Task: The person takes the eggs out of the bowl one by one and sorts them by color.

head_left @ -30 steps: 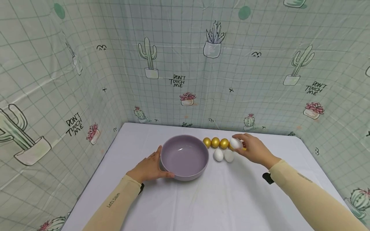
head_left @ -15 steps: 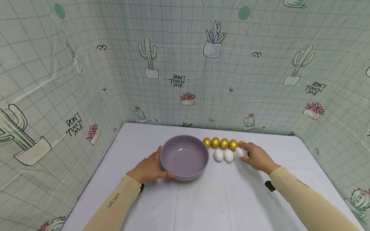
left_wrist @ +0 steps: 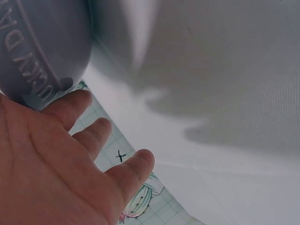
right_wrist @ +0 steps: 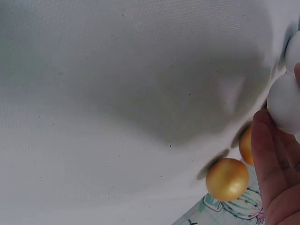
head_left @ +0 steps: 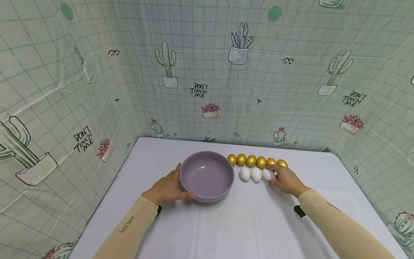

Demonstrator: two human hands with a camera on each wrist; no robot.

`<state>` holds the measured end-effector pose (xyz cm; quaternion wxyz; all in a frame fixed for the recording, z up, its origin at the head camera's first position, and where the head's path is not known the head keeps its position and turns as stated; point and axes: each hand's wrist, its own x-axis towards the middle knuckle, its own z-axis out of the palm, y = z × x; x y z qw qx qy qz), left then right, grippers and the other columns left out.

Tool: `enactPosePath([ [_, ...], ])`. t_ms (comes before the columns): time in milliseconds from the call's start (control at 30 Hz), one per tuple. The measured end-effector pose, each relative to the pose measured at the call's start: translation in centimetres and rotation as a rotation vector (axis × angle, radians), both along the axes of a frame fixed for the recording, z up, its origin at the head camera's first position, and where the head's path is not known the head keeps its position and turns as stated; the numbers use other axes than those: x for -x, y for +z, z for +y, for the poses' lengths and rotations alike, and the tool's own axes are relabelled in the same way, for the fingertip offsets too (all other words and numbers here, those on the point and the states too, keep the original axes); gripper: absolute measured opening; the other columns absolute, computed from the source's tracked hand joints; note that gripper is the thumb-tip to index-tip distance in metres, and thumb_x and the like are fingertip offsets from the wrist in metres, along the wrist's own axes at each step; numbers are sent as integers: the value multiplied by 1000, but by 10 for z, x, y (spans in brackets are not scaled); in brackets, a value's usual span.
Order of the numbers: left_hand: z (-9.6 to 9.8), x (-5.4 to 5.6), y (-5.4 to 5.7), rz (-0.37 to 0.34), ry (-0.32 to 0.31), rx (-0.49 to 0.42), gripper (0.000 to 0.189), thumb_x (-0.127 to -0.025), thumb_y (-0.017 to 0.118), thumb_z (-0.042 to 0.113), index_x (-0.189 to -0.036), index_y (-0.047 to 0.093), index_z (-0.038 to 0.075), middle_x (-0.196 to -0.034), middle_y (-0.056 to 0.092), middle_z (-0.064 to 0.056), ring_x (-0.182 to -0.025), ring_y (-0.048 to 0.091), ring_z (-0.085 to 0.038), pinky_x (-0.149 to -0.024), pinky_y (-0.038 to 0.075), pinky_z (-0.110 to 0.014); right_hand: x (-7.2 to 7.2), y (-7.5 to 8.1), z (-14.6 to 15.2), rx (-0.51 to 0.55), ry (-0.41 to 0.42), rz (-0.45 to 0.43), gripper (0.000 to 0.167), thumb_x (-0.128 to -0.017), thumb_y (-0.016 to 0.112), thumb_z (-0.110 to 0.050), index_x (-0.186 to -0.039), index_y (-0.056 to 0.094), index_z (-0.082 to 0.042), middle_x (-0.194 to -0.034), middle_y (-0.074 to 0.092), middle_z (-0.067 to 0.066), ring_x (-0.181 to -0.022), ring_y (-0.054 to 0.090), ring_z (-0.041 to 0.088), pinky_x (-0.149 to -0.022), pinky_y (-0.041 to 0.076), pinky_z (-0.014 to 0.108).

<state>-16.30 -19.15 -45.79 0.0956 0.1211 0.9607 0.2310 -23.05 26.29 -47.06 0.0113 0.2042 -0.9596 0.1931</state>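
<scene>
A mauve bowl stands on the white-covered table. My left hand rests against its left side, thumb along the near side and the other fingers spread. Raised lettering shows on the bowl wall in the left wrist view, beside those straight fingers. Right of the bowl, my right hand holds a white egg between thumb and fingers at the end of a short row. Two more white eggs lie to its left. In the right wrist view, the fingertips touch the held white egg.
Several golden eggs form a row just behind the white ones, starting by the bowl's right rim. A patterned cloth wall rises behind the table and on both sides. The white tabletop extends in front.
My right hand has brought the white egg rightward and down, from over the golden eggs to the right end of the white row. The left hand and bowl stay put.
</scene>
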Motion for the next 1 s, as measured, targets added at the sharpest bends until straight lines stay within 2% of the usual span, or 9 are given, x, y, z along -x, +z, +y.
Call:
enactPosePath([
  [300,0,1,-2,8,-6,0,141,-66,72,81,-159,4,0,-157,29,-23,-143,32,-37,-109,31,-59,0,-4,1,1,9,-2,49,-82,81,-9,-127,63,1,-104,68,13,-80,61,22,-74,52,46],
  [567,0,1,-2,12,-8,-6,141,-65,71,81,-159,4,1,-158,29,-22,-144,31,-37,-110,29,-59,2,-10,3,-3,12,3,49,-81,81,-10,-126,63,1,-100,69,12,-93,65,31,-80,52,51],
  [733,0,1,-2,8,-9,-3,140,-66,72,81,-159,4,1,-158,29,-22,-144,30,-36,-111,28,-59,1,-10,3,-5,12,8,50,-81,80,-9,-126,63,2,-102,69,15,-95,65,34,-82,52,52],
  [1000,-1,0,-1,7,-4,-1,140,-66,73,80,-159,5,0,-158,29,-22,-144,30,-36,-110,29,-58,1,-8,2,-9,-18,-33,55,-83,79,-12,-132,59,4,-106,69,15,-89,65,27,-79,53,49],
])
